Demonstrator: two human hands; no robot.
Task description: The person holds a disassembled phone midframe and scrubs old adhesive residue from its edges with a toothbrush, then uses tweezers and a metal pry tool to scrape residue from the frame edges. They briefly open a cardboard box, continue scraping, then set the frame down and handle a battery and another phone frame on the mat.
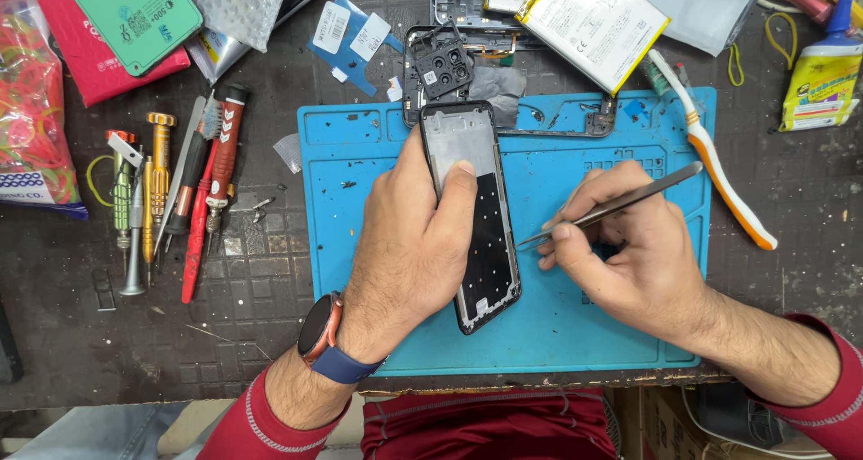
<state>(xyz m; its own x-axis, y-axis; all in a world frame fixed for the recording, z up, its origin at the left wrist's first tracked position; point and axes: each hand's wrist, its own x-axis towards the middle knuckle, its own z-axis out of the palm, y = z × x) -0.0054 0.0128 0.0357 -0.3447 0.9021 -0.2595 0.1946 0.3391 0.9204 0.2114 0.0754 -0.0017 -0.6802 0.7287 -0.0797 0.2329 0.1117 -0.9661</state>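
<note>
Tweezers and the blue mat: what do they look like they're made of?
Tweezers in the right hand: likely bare steel, grey with a bright glint along the arms. Blue mat: probably silicone or rubber, matte, with moulded pockets along its top edge. The left hand holds a phone frame on it.

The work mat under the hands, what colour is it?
Blue mat, seen in the head view.

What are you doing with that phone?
A person holds an opened phone frame flat on a blue work mat with the left hand. The right hand holds metal tweezers, tips right at the frame's edge. Screwdrivers lie to the left, a battery above.
</note>
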